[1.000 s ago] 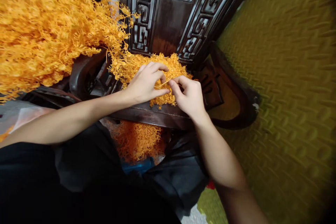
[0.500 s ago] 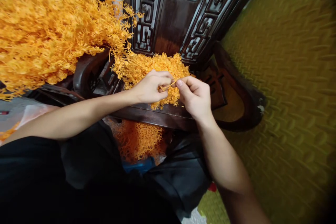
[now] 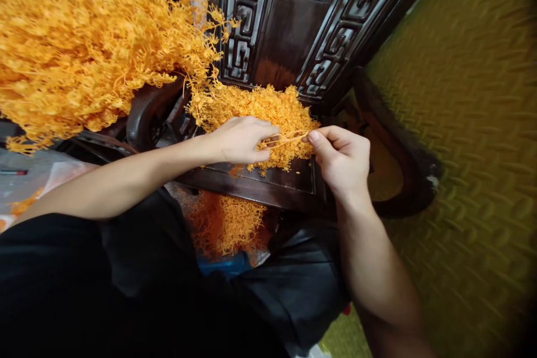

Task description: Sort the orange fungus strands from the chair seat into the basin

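Note:
Thin orange strands stretch between my two hands, above a pile of orange plastic sprigs on a dark wooden seat. The right end of the strands is pinched between the thumb and forefinger of my right hand. My left hand is around their left end, its fingers curled and partly hidden; thumb and forefinger stand a little apart there. Some small orange bits lie on the seat near the pile.
A large heap of orange sprigs fills the upper left. Behind the seat rises a carved wooden back, with a curved armrest at right. More orange sprigs and a blue object are below, between the legs.
My right hand has moved right, away from my left hand, and a longer stretch of strands shows between them. The fingers of my left hand have loosened somewhat.

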`<state>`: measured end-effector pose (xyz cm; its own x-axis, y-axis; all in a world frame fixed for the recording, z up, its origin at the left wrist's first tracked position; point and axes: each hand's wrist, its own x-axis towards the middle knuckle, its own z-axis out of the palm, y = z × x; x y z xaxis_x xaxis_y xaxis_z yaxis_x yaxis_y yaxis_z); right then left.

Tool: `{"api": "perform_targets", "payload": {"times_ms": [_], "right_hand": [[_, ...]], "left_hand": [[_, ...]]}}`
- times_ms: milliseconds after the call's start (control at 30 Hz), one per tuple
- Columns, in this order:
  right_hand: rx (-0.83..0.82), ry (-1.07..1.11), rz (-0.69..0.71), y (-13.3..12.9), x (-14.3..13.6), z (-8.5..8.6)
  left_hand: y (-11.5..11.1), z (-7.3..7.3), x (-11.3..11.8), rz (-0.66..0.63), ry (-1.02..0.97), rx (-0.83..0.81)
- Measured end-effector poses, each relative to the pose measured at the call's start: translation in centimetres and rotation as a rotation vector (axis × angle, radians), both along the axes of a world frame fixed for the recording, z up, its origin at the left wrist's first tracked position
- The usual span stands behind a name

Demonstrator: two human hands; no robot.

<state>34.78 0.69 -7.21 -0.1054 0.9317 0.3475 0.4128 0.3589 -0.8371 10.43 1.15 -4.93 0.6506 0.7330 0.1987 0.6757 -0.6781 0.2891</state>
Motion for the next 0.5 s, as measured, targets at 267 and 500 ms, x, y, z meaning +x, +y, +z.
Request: {"api": "perform_targets", "payload": {"times_ms": [267, 500], "right_hand": [[-0.017, -0.141, 0.064, 0.38, 0.07, 0.07], [0.203, -0.444, 0.341, 0.55, 0.25, -0.50]], "left_hand": [[0.01, -0.54, -0.54, 0.042, 0.202, -0.023], [-0.71, -0.21, -0.63, 0.041, 0.319, -0.042]]}}
